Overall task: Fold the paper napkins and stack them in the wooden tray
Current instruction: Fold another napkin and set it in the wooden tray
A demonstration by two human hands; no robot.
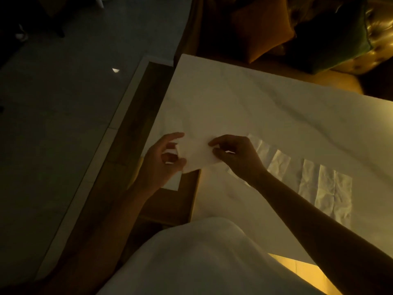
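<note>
It's dim in here, but both hands are up over the near left part of the cloth point(255, 103), with one napkin point(197, 155) held between them just above the table. The left hand point(161, 162) has its fingers loosely curled and spread apart, with the thumb and a fingertip pinching the napkin's nine o'clock edge. The right hand point(236, 156) is more closed, its fingertips bunched and nipping the three o'clock edge. The sheet sags a little between the two grips; whether it is already creased I cannot tell in this light.

At six o'clock from the held napkin sits the tray point(180, 207), brown wood, at the table's near left edge, with a white sheet point(173, 184) lying in its far end, partly hidden by the left wrist. At four o'clock from the right hand a row of napkins point(323, 184) lies flat and crumpled on the cloth, side by side and overlapping. An orange cushion point(265, 28) and a green cushion point(331, 39) rest beyond the table at one o'clock.
</note>
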